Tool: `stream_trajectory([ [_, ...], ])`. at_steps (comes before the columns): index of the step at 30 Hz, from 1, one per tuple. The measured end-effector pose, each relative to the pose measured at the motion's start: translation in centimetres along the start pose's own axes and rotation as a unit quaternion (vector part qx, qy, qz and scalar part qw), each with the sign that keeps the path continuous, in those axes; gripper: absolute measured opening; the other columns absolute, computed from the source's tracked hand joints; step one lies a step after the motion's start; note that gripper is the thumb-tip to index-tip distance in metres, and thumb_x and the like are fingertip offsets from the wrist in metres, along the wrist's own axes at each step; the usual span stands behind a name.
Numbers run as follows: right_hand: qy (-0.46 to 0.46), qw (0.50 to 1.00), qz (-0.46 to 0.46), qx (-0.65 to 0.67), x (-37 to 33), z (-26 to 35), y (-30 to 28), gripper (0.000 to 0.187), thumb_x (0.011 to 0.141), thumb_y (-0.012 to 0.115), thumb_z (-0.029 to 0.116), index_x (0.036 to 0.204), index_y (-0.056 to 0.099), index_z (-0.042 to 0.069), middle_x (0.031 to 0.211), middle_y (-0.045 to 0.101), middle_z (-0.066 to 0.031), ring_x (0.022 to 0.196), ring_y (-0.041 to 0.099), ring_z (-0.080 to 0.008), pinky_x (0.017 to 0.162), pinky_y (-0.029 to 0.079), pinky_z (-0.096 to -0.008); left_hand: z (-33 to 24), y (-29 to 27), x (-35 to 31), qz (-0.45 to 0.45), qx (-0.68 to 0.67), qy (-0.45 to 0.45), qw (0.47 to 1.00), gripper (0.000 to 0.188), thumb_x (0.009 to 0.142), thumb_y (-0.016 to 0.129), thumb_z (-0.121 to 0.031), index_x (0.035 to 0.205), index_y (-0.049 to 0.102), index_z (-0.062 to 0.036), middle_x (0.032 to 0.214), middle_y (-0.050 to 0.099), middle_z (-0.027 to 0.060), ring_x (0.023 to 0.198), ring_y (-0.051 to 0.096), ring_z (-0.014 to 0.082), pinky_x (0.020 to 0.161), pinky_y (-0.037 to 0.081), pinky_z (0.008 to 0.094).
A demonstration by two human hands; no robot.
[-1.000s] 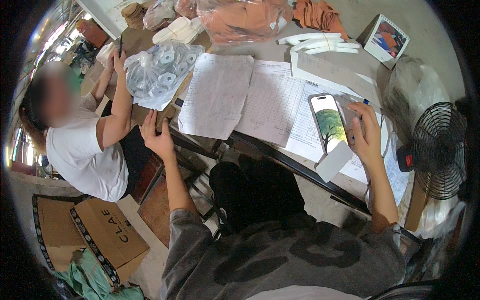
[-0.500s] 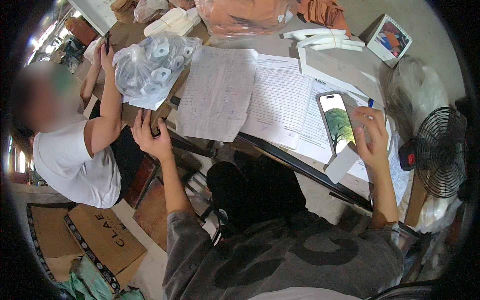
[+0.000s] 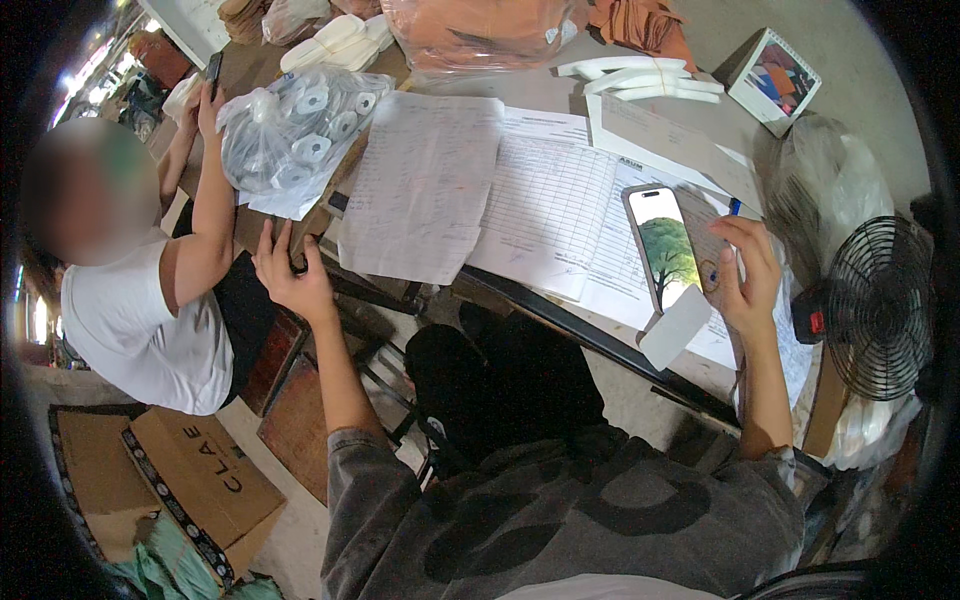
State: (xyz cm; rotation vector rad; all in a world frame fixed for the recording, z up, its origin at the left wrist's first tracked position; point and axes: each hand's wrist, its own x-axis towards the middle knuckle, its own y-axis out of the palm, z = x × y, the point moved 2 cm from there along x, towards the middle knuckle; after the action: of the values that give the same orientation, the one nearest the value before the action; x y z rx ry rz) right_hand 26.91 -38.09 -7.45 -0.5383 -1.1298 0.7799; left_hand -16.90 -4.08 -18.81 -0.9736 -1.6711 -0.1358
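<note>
My left hand (image 3: 296, 283) hovers at the table's near edge, fingers spread, with nothing visible in it. Beyond its fingertips sits a clear plastic bag (image 3: 292, 140) of white, round spool-like pieces. To the right of the lit phone (image 3: 664, 245) is my right hand (image 3: 750, 275), its fingers bent and its thumb apart from them. A small gap separates this hand from the phone, whose screen shows a green tree. A white card (image 3: 675, 328) covers the phone's lower end. Beneath the phone lies an open ledger (image 3: 550, 210) with ruled pages; a loose handwritten sheet (image 3: 420, 190) overlaps its left side.
A black fan (image 3: 880, 305) stands at the right, near a desk calendar (image 3: 775, 82). White strips (image 3: 640, 78) and a bag of orange pieces (image 3: 475, 35) lie at the back. A co-worker in a white shirt (image 3: 150, 325) sits at left, above cardboard boxes (image 3: 205, 480).
The whole view has shifted slightly, moving most things a little left. The fingers of my right hand are somewhat farther from the phone. My left hand stays spread.
</note>
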Motion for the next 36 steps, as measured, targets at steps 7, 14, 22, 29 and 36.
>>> stream_trajectory([
  [7,-0.015,0.999,0.015,0.026,-0.05,0.45,0.17,0.019,0.095,0.059,0.006,0.109,0.07,0.0,0.11,0.068,-0.0184,0.101,0.064,-0.0339,0.091,0.05,-0.04,-0.35,-0.17,0.06,0.006,-0.001,0.0,1.0,0.034,0.085,0.078,-0.015,0.118,0.076,-0.0115,0.138,0.067,0.0087,0.126,0.06,0.0312,0.119,0.034,0.0518],
  [14,-0.004,0.999,0.012,0.031,0.06,0.35,0.17,0.018,0.093,0.06,0.003,0.107,0.07,0.0,0.109,0.068,-0.0179,0.1,0.065,-0.0334,0.09,0.05,-0.0391,-0.24,-0.22,0.08,0.018,0.0,0.001,1.0,0.033,0.084,0.078,-0.014,0.118,0.076,-0.0112,0.139,0.066,0.0088,0.127,0.06,0.031,0.12,0.033,0.0528],
  [22,0.009,0.999,0.02,0.032,0.12,0.3,0.32,0.02,0.094,0.059,0.005,0.108,0.071,0.0,0.108,0.068,-0.0179,0.101,0.065,-0.0337,0.091,0.05,-0.0395,-0.03,-0.1,-0.05,0.011,-0.006,-0.002,1.0,0.032,0.085,0.078,-0.015,0.117,0.077,-0.0111,0.14,0.065,0.0082,0.127,0.06,0.0322,0.119,0.033,0.0531],
  [29,0.028,0.999,0.025,0.026,0.12,0.26,0.38,0.02,0.094,0.059,0.005,0.109,0.071,0.0,0.11,0.068,-0.018,0.104,0.064,-0.0338,0.093,0.05,-0.0395,0.11,0.0,-0.05,0.013,-0.002,0.0,1.0,0.034,0.085,0.078,-0.014,0.118,0.076,-0.0115,0.139,0.065,0.0075,0.127,0.06,0.0323,0.12,0.033,0.0521],
  [36,0.047,0.998,0.022,0.021,-0.36,-0.19,0.32,0.021,0.094,0.06,0.007,0.11,0.071,0.0,0.111,0.068,-0.0191,0.105,0.064,-0.0347,0.095,0.049,-0.0393,0.27,0.2,-0.26,0.007,-0.009,0.002,1.0,0.035,0.085,0.078,-0.016,0.119,0.076,-0.0122,0.14,0.065,0.0104,0.129,0.059,0.0322,0.119,0.032,0.0531],
])
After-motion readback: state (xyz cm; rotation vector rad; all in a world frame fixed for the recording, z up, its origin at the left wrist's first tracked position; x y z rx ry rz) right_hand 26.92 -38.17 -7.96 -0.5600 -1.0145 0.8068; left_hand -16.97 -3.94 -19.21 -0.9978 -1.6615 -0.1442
